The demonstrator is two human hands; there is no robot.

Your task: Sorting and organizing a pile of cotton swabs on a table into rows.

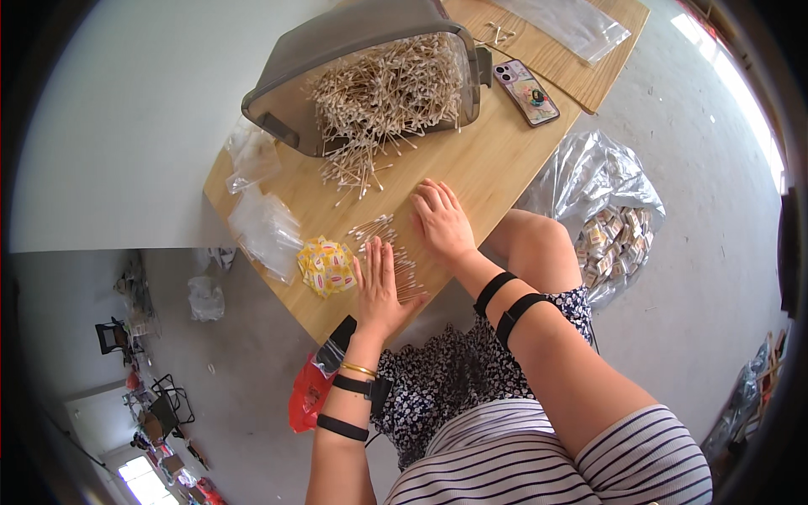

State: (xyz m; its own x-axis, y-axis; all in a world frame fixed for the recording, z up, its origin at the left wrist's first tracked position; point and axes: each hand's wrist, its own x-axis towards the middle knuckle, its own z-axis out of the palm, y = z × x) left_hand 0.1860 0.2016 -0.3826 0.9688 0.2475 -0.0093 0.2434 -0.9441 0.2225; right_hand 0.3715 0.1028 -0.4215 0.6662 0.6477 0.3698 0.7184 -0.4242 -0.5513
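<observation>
1. Two hands lay flat on the wooden table [497,160], palms down: the left hand [379,286] near the table's near edge, the right hand [442,220] just beyond it and a touch to the right.
2. Fingers on both were stretched out and released, grasping nothing. They pressed on a small batch of cotton swabs [396,252] that lay between and under the palms, seemingly to square the sticks into one neat row.
3. Far from the hands, a grey bin [337,50] lay tipped on its side, mouth toward the person, so that a big pile of swabs [383,93] spilled onto the wood within easy reach.
4. Just left of the left hand sat a stack of small yellow packets [326,266], close enough to grab without stretching.
5. Clear plastic bags [265,223] were heaped along the table's left edge, and another clear bag [572,23] lay on the far right corner, well away from the work.
6. A phone [528,93] rested face down to the right of the bin, out of the swabs' way.
7. Pale, bare wood showed between the piles. Below it ran a grey concrete floor [690,210], with a crinkled silver bag [606,210] full of small packs to the right of the knee, a red bag [305,396] near the left wrist, and clutter in the near left corner of the room.
</observation>
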